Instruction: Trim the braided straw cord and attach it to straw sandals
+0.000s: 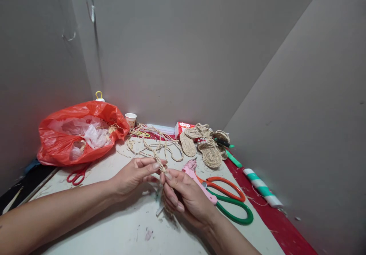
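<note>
A braided straw cord (159, 160) runs between my two hands above the pale work board. My left hand (140, 175) pinches it between thumb and fingers. Close beside, my right hand (183, 196) grips the same cord, its fingers curled round it; strands dangle below, partly hidden by the fingers. Loose loops of the cord (168, 144) trail across the board toward the back. Just right of my right hand lie a pink glue gun (197, 177) and large scissors with one orange and one green handle (240, 201).
A red plastic bag (51, 133) holding white plastic stands at the left, with red-handled scissors (76, 175) before it. At the back are a paper cup (130, 121), a red box (179, 128) and woven straw soles (211, 154). A green-and-white roll (262, 186) lies by the right wall.
</note>
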`<state>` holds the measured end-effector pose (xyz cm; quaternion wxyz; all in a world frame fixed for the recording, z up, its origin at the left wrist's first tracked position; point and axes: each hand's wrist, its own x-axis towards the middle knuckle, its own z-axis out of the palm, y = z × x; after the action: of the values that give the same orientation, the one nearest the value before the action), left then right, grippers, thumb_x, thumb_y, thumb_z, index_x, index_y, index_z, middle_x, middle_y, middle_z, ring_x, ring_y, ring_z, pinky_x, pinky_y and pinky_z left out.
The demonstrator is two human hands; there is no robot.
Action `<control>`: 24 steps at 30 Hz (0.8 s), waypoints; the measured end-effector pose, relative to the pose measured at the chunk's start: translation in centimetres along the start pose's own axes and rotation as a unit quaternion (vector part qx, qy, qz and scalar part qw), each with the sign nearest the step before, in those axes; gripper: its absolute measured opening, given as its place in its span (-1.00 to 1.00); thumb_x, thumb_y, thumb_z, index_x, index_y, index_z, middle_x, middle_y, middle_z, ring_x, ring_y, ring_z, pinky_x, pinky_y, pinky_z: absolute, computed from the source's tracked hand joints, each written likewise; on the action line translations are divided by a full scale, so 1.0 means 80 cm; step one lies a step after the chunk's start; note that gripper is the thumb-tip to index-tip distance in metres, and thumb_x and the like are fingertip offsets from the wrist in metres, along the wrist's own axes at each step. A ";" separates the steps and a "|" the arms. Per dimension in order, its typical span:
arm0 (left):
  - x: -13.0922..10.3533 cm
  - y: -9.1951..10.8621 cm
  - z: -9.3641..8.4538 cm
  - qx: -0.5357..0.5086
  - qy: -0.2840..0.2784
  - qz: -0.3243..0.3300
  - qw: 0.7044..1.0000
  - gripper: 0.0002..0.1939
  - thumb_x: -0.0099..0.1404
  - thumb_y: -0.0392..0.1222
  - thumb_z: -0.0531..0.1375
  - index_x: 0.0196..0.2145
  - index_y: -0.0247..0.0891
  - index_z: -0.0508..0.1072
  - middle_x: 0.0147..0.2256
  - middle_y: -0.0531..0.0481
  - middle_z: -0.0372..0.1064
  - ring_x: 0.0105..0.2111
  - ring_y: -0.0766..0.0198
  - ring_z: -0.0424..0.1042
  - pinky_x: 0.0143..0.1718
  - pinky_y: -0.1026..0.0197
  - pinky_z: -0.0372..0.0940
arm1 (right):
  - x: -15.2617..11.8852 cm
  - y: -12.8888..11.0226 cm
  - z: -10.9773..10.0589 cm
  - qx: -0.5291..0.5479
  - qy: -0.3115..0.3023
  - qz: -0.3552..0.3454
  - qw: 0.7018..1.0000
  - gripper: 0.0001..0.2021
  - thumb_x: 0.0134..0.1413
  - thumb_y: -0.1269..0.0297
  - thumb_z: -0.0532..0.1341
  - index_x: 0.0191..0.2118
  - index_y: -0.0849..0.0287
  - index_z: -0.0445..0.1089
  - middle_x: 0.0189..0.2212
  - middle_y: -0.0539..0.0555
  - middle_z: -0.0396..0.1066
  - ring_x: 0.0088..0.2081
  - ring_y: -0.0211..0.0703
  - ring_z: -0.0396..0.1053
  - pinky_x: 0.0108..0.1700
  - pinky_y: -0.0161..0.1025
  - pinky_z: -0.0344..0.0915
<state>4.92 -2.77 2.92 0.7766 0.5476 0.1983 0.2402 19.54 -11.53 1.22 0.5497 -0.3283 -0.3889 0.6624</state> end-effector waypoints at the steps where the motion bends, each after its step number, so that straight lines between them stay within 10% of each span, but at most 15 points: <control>1: -0.001 -0.004 0.002 0.007 0.002 0.003 1.000 -0.72 0.17 -0.05 0.25 -0.51 -0.35 0.46 -0.45 -0.04 0.38 -0.31 0.28 0.33 -0.16 0.22 0.19 | 0.000 0.003 0.001 0.001 -0.007 0.006 1.000 -0.74 0.14 0.10 0.16 -0.39 0.22 0.30 -0.79 -0.18 0.13 -0.79 -0.48 -0.10 -0.70 -0.44 -0.09; 11: -0.004 -0.004 0.002 0.097 0.082 0.052 0.991 -0.75 0.17 -0.05 0.24 -0.38 -0.32 0.54 -0.45 -0.03 0.41 -0.41 0.33 0.31 -0.29 0.27 0.18 | 0.001 -0.006 -0.014 -0.251 0.022 0.013 0.968 -0.59 0.13 -0.03 0.10 -0.40 0.27 0.39 -0.53 0.07 0.41 -0.52 -0.29 0.32 -0.43 -0.32 0.23; 17: -0.003 -0.017 -0.002 0.166 0.024 0.029 0.985 -0.70 0.23 -0.03 0.18 -0.42 -0.36 0.49 -0.51 0.00 0.36 -0.51 0.38 0.24 -0.42 0.28 0.13 | 0.000 -0.023 -0.021 -0.329 0.229 -0.118 0.909 -0.64 0.02 -0.03 0.19 -0.44 0.22 0.41 -0.55 0.01 0.36 -0.50 -0.28 0.26 -0.41 -0.32 0.21; 24: -0.007 -0.023 0.003 0.339 -0.009 0.076 0.938 -0.71 0.28 -0.15 0.08 -0.51 -0.35 0.40 -0.57 0.07 0.23 -0.53 0.38 0.16 -0.46 0.29 0.06 | -0.004 -0.021 0.000 -0.387 0.250 -0.075 0.884 -0.51 0.03 -0.13 0.10 -0.64 0.21 0.25 -0.72 -0.07 0.13 -0.62 -0.35 0.08 -0.56 -0.35 0.02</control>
<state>4.92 -3.78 1.25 0.5260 0.7941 0.2182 0.2122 20.38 -11.70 2.70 0.5061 -0.6393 -0.4877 0.3121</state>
